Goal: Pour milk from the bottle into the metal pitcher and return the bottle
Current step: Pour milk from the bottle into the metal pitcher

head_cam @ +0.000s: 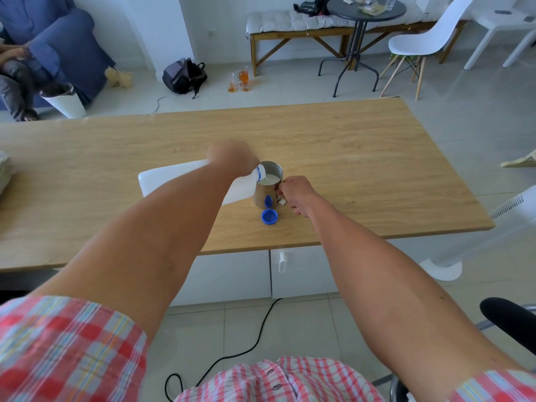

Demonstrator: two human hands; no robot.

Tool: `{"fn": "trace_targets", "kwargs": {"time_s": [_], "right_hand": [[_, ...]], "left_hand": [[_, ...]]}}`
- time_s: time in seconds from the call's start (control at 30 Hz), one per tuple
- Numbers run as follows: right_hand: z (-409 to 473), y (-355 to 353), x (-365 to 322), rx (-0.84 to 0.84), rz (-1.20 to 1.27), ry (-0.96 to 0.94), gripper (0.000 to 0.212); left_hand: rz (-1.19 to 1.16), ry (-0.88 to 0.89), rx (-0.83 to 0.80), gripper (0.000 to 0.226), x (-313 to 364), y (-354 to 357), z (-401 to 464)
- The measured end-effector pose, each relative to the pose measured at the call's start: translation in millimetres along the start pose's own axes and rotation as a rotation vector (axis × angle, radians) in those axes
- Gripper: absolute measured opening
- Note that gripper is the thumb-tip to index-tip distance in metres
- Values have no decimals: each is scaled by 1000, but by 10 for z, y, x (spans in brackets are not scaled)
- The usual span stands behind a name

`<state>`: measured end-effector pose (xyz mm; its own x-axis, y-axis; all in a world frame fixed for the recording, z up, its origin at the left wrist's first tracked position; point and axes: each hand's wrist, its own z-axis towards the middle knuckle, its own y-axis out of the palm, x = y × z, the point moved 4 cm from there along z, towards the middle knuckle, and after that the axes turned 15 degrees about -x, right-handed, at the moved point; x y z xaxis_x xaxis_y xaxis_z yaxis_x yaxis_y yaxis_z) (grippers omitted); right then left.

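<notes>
A white plastic milk bottle point(174, 177) lies tipped almost flat above the wooden table point(362, 158), its blue-ringed neck over the rim of the metal pitcher point(268, 187). Milk runs from the neck into the pitcher, which holds white milk. My left hand point(232, 156) grips the bottle near its neck. My right hand point(295, 192) holds the pitcher's handle on its right side. The bottle's blue cap point(269, 216) lies open side up on the table just in front of the pitcher.
A pale object point(4, 172) sits at the table's far left edge. A white fan point(493, 227) stands off the right edge. Beyond the table are a bin, a backpack, glasses on the floor, a bench, a round table and a white chair. A person sits at far left.
</notes>
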<state>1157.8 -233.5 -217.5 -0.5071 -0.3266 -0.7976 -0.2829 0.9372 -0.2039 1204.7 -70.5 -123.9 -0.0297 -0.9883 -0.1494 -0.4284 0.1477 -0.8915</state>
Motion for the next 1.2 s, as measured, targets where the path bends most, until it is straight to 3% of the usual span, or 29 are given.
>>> {"fn": "trace_targets", "kwargs": {"time_s": [1.2], "right_hand": [[-16, -12, -10, -22, 13, -14, 25]], "left_hand": [[7, -1, -24, 33, 12, -31, -38]]}}
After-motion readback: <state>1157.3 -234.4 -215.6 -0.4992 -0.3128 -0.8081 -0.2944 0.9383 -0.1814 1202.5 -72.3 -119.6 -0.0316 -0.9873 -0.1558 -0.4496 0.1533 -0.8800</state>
